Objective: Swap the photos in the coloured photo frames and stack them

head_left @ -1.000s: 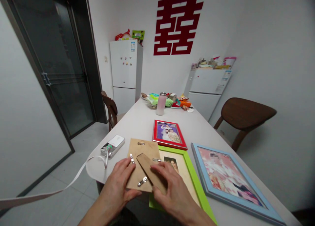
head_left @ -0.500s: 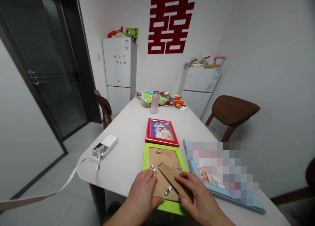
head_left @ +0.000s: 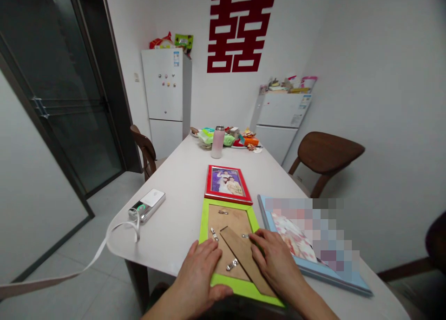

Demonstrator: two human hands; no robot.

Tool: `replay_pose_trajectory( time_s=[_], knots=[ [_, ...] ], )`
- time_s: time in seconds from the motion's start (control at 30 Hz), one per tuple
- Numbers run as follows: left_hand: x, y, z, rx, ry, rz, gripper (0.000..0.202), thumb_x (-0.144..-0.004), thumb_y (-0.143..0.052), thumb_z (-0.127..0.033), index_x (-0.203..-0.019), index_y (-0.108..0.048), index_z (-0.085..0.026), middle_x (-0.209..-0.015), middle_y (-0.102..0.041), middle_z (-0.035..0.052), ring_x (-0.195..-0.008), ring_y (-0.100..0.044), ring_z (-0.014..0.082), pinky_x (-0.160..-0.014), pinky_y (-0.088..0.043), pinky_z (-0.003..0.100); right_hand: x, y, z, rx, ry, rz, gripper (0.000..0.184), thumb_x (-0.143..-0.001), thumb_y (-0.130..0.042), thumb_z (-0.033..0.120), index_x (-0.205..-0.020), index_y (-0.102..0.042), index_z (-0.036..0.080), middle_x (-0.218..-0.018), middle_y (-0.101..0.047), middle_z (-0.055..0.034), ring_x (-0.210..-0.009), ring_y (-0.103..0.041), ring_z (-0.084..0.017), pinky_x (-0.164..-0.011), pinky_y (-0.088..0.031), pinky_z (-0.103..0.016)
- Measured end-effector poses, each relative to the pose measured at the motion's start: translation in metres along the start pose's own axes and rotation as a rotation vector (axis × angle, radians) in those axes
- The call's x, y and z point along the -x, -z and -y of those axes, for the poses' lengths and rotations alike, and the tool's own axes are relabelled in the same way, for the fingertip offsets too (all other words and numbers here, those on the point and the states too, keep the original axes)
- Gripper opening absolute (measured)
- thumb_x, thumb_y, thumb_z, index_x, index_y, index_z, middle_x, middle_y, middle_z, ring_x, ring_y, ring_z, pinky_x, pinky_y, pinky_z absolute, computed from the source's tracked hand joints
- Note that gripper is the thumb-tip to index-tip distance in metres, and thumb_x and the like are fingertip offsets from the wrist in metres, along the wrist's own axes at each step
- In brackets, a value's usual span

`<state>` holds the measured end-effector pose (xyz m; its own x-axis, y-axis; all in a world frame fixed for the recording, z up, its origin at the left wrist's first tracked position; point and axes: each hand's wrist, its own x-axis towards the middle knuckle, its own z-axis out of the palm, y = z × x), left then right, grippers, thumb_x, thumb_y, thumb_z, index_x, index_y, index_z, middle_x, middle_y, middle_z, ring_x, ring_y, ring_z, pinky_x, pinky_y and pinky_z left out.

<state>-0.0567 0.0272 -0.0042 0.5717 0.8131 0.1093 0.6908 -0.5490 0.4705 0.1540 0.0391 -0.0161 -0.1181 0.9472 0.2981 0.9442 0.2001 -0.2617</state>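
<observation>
A green picture frame (head_left: 205,220) lies face down on the table, its brown backing board (head_left: 228,215) held by small metal clips (head_left: 232,264). A brown stand flap (head_left: 244,257) slants across the board. My left hand (head_left: 200,271) rests on the lower left corner, fingers stretched over the side and thumb along the bottom edge. On the right side, my right hand (head_left: 278,259) has bent fingertips at the right metal clip (head_left: 245,236); its thumb is hidden. Just beyond, a red picture frame (head_left: 228,201) with a photo faces up.
A large light-blue framed picture (head_left: 299,257), partly pixelated, lies at the right. At the left is a silver device (head_left: 148,206) with a white strap (head_left: 104,243). A pink bottle (head_left: 218,142) and colourful packets (head_left: 228,139) occupy the far end. Chairs (head_left: 329,153) flank the table.
My right hand has moved from the stand flap to the clip on the right side, uncovering the flap's lower end. My left hand stays at the lower left corner. The view has shifted slightly.
</observation>
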Motion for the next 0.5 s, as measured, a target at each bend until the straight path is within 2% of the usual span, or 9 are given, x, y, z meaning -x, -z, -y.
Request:
replay_pose_trajectory(
  time_s=[0.2,0.37,0.5],
  knots=[
    [-0.0031,-0.0011,0.0058,-0.01,-0.034,0.01,0.074,-0.051,-0.068,-0.054,-0.109,-0.048,-0.012,-0.121,-0.045,0.0151,-0.112,-0.039,0.0269,-0.096,-0.026,0.044,-0.0079,-0.0024,-0.0027,0.02,-0.01,0.026,0.028,-0.077,-0.037,0.018,-0.082,-0.064,0.015,-0.088,-0.055,-0.0096,-0.083,-0.046,-0.02,-0.076,-0.037,-0.032],
    [-0.0045,-0.0035,0.0089,-0.003,-0.027,0.015,0.074,-0.049,-0.072,-0.049,-0.109,-0.048,-0.013,-0.123,-0.044,0.0144,-0.113,-0.039,0.0268,-0.096,-0.027,0.043,-0.006,-0.0032,-0.0087,0.011,0.013,0.015,0.029,-0.075,-0.037,0.015,-0.081,-0.065,0.016,-0.089,-0.054,-0.0095,-0.084,-0.047,-0.02,-0.077,-0.038,-0.032],
    [-0.0046,-0.0009,0.0068,0.008,-0.005,0.035,0.072,-0.049,-0.073,-0.046,-0.108,-0.049,-0.013,-0.123,-0.043,0.0148,-0.114,-0.038,0.0273,-0.096,-0.027,0.044,0.0014,-0.0036,-0.007,0.017,0.054,-0.026,0.029,-0.076,-0.037,0.019,-0.089,-0.063,0.014,-0.094,-0.054,-0.0113,-0.087,-0.047,-0.021,-0.079,-0.039,-0.036]
  ],
)
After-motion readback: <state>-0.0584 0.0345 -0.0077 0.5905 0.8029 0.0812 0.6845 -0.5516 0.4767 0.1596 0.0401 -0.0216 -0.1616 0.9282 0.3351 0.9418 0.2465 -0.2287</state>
